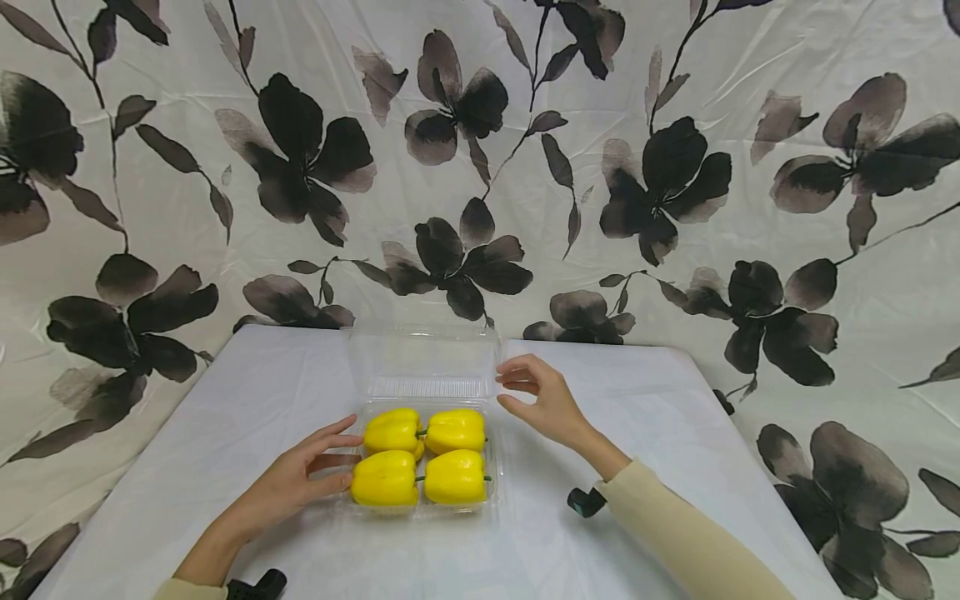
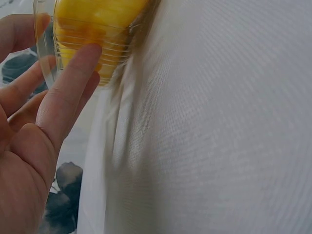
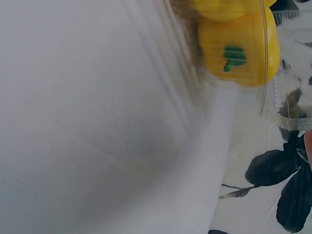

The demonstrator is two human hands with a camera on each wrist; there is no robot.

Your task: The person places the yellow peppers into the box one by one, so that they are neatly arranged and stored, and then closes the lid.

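Observation:
Several yellow bell peppers (image 1: 455,477) sit in two rows inside a clear plastic clamshell box (image 1: 491,467). Its hinged clear lid (image 1: 431,358) stands raised at the far side. My left hand (image 1: 303,475) is at the box's left side with its fingers extended. In the left wrist view, a fingertip of that left hand (image 2: 53,102) rests against the ribbed clear wall. My right hand (image 1: 547,404) is at the lid's right edge, thumb apart from the fingers; whether they touch the lid is unclear. The right wrist view catches only a sliver of a finger (image 3: 308,146).
A white cloth (image 1: 600,517) covers the table beneath the box. Behind the table hangs a pale sheet (image 1: 555,225) with dark printed flowers. A small black device (image 1: 585,502) is at the right wrist, and another black device (image 1: 258,585) is at the left wrist.

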